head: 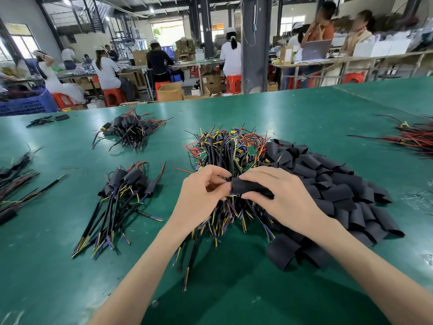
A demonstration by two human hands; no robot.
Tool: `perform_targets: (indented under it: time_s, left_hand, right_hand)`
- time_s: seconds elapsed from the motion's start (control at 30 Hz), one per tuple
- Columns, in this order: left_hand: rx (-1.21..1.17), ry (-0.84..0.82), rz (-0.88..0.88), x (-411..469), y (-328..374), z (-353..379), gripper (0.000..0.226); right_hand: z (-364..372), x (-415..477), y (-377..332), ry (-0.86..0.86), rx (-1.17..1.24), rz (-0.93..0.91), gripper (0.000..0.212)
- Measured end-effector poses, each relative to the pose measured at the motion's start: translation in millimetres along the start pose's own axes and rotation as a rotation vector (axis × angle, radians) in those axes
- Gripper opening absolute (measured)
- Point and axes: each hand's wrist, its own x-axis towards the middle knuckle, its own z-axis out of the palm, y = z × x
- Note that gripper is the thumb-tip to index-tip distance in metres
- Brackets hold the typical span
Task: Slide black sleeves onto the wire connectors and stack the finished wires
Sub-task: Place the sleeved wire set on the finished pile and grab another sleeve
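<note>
My right hand grips a black sleeve over the middle of the green table. My left hand pinches thin yellow and purple wire ends at the sleeve's left mouth. Beneath both hands lies a big pile of unsleeved wires with small green boards and yellow parts. To its right spreads a heap of loose black sleeves. A stack of finished wires, each with a black sleeve on, lies to the left of my left hand.
A second sleeved bundle sits further back on the green table. More wires lie at the left edge and red and black ones at the far right. People work at benches beyond the table.
</note>
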Motion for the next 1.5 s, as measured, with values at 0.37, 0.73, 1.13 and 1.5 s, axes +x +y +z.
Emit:
perform_targets:
  time_s: [0.37,0.73,1.13,1.5]
  left_hand:
    - [-0.003,0.291,0.122,11.6,1.1,-27.9,0.028]
    - [0.22,0.924,-0.122,27.0,-57.8,-105.3,0.015]
    - [0.862,0.688,-0.377,24.6,-49.4,-96.9,0.032]
    - [0.765,0.157,0.07,137.4,25.2,13.6,0.027]
  right_hand:
    - [-10.9,7.7,12.5,0.183,-0.054,0.206,0.031]
    - [-39.0,3.8,41.6,-0.49,-0.259,0.625,0.036]
    - [-40.4,-1.3,57.2,-0.641,-0.403,0.583,0.035]
    - [-31.0,-5.2,55.5,-0.805,-0.617,0.429,0.032]
